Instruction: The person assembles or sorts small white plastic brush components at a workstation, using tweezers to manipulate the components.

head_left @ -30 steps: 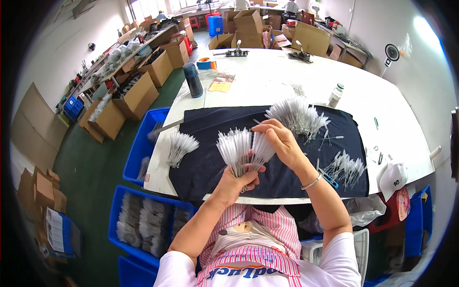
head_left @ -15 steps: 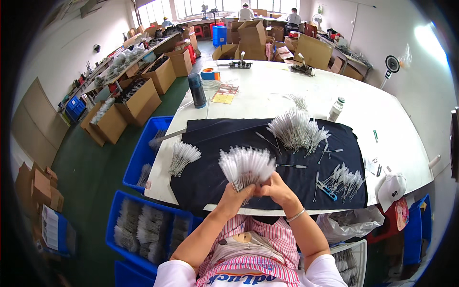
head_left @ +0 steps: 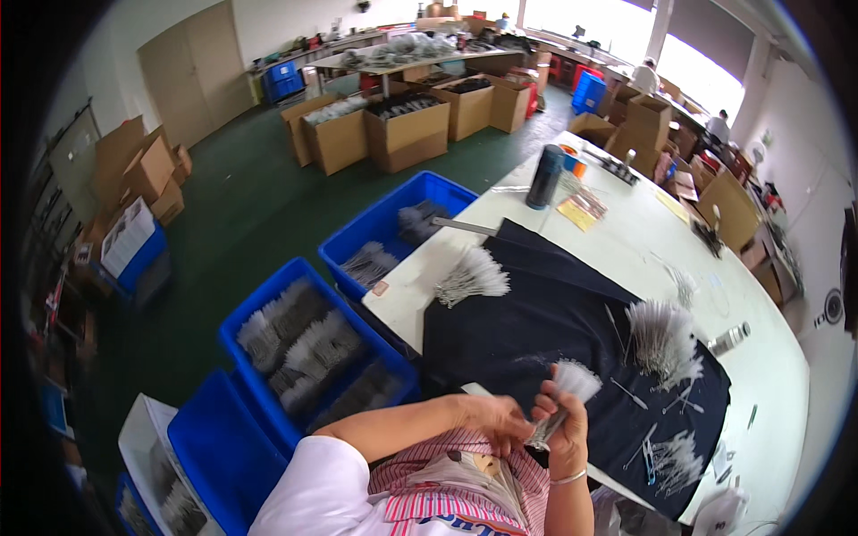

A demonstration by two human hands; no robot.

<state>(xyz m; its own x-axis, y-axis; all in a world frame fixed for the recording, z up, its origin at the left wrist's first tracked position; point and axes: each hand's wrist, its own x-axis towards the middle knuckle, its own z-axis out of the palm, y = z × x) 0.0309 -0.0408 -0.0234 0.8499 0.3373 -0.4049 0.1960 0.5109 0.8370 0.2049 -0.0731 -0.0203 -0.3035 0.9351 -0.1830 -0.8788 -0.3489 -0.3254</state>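
My right hand is wrapped round a bundle of small white-bristled wire brushes, bristles up and tilted. Beside it my left hand has its fingers bent together at the wire ends of the bundle; they are slightly blurred. Both hands are over the near edge of the dark cloth. A fanned pile of the same brushes lies at the cloth's left edge. To the right are a larger brush pile and a looser group, with a blue-handled tool beside it.
A dark bottle and a clear jar are on the white table. Blue bins holding brushes stand at the table's left. Cardboard boxes line the green floor further back, and people are at the far benches.
My view has turned left. The bundle, spread between both hands before, is now upright in my right hand and gathered tighter, with my left hand at its wire ends.
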